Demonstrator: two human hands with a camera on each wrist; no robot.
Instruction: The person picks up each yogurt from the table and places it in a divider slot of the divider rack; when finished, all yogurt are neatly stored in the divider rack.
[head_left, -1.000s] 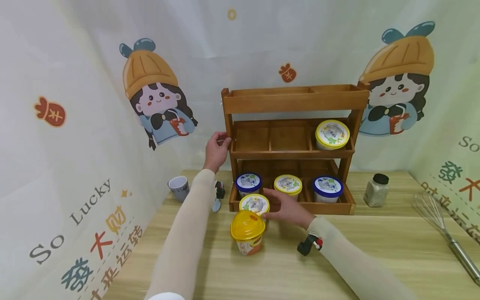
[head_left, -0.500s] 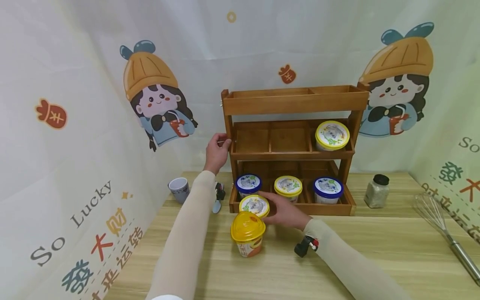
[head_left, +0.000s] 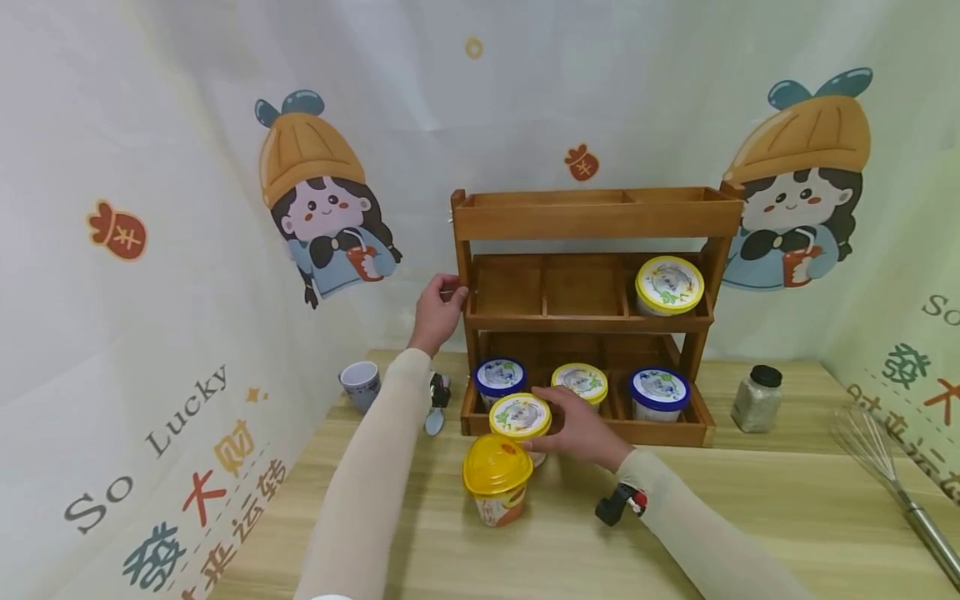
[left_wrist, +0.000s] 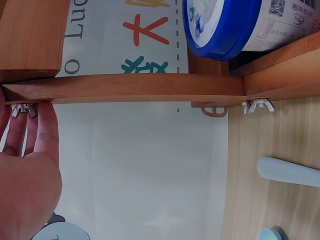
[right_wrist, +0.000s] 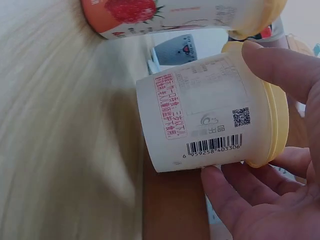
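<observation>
The right hand point(head_left: 588, 429) now pinches the front tub point(head_left: 519, 417), a bit higher than before, one o'clock from the cup point(head_left: 498, 475); it looks free to move. The left hand point(head_left: 437, 317) pinches the wooden rack point(head_left: 592, 222) at nine o'clock.

Backdrop point(head_left: 420, 150), pale, creased, probably cloth: around far, left and right edges of tabletop point(head_left: 562, 542), light wood grain. Backdrop prints: two cartoon figures point(head_left: 324, 196) in orange hats, above far corners; red pouches point(head_left: 123, 234); "So Lucky" lettering point(head_left: 185, 412) beside left edge. Light: soft, even.
</observation>
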